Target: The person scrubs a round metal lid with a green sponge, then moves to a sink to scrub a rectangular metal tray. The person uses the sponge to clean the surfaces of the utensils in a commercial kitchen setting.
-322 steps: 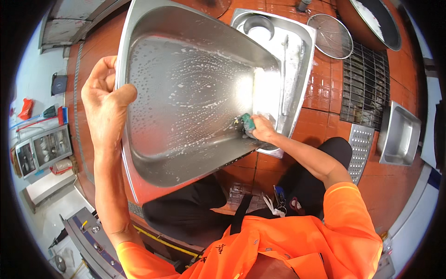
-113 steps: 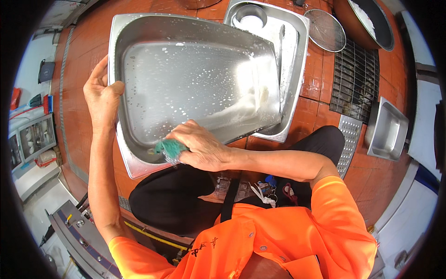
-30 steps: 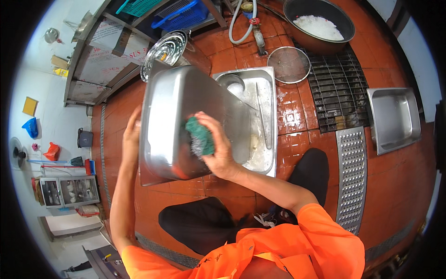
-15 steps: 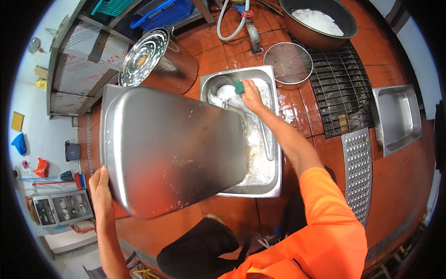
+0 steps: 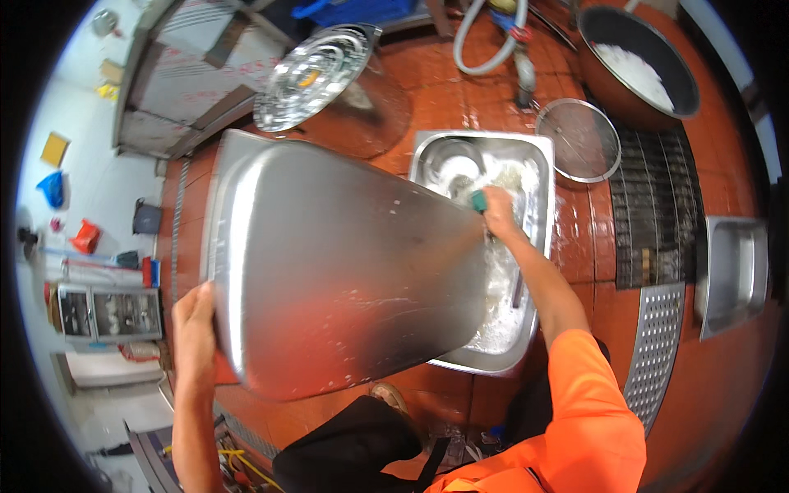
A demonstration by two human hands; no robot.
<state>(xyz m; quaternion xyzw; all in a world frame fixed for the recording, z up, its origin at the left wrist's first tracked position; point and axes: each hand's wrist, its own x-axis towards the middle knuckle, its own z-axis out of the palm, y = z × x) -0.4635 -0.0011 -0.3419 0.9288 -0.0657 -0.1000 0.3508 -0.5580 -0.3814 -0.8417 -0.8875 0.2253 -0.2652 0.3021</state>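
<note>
My left hand (image 5: 196,316) grips the rim of a large steel pan (image 5: 353,271), fingers curled over its left edge. The pan is tilted, its smooth underside up, and its right end dips into a rectangular steel basin (image 5: 538,246) of foamy water. A green scouring pad (image 5: 479,201) is pinched in my right hand (image 5: 499,214), above the suds beside the pan's lower end. Inside the basin's far left corner lies a round metal vessel (image 5: 454,160), partly under foam. A dark strip, perhaps a handle, shows near the basin's right wall.
Behind the pan stands a tall steel pot (image 5: 362,107) with a shiny lid (image 5: 316,78). A round mesh strainer (image 5: 579,140), a floor grate (image 5: 657,205) and a big dark wok-like bowl (image 5: 641,66) with white contents are to the right. An empty steel pan (image 5: 735,275) sits farther right.
The whole view has shifted, so the scene sits farther right. My right hand has brought the pad nearer, from the basin's far part toward the tilted pan's edge. My left hand keeps its grip.
</note>
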